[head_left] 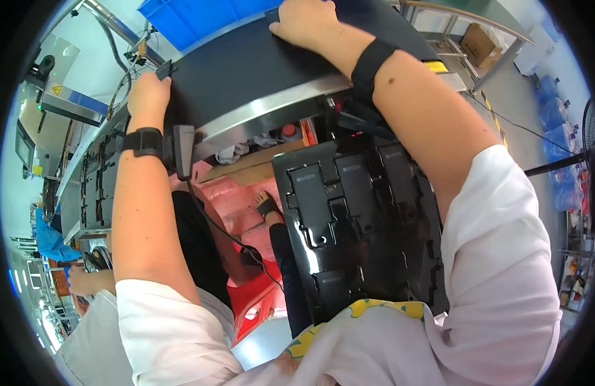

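Note:
My left hand is closed on a small flat black piece at the left end of a dark belt-like work surface. My right hand reaches to the far side of that surface, its fingers curled around a dark piece. Only a bit of that piece shows, so its kind is unclear. Below my right arm, a glossy black moulded tray leans near my lap. Several flat black rectangular pieces sit in its pockets.
A blue plastic crate stands beyond the surface. At left is another black tray, with a co-worker's hand below it. A grey handheld device hangs by the metal edge, its cable trailing down. Red crates lie underneath.

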`<move>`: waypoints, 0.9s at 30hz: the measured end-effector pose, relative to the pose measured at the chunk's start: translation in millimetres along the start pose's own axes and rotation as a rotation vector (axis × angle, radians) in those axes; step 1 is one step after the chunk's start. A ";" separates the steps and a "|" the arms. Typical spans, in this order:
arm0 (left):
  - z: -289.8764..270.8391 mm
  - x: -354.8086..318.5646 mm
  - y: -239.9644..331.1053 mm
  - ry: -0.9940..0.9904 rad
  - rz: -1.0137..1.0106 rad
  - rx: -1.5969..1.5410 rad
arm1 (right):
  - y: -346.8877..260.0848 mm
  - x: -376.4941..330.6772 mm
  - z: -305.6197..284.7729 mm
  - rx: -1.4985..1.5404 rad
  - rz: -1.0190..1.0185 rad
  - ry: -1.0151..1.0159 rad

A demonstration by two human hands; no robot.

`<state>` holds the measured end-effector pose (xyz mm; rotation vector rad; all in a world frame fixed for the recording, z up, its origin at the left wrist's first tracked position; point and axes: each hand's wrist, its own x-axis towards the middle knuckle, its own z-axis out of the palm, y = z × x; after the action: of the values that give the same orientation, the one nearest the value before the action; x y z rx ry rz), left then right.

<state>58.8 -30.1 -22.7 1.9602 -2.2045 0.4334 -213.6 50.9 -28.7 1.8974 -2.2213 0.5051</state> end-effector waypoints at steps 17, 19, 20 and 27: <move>-95.0 -310.6 59.3 -1.151 -0.432 -1.623 | 88.0 -359.0 -121.6 0.940 0.485 -0.543; -91.6 -357.8 76.2 -1.225 -0.494 -1.696 | 79.6 -389.5 -120.3 0.820 0.410 -0.543; -90.3 -374.9 84.5 -1.245 -0.499 -1.725 | 77.1 -401.3 -119.6 0.700 0.354 -0.555; -101.0 -396.5 108.3 -1.365 -0.037 -0.934 | 56.3 -410.1 -133.0 0.177 0.176 -0.631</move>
<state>-4.7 386.6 -61.0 1.7373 -2.0317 -2.0674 -209.7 484.8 -56.2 2.1896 -2.8298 0.1289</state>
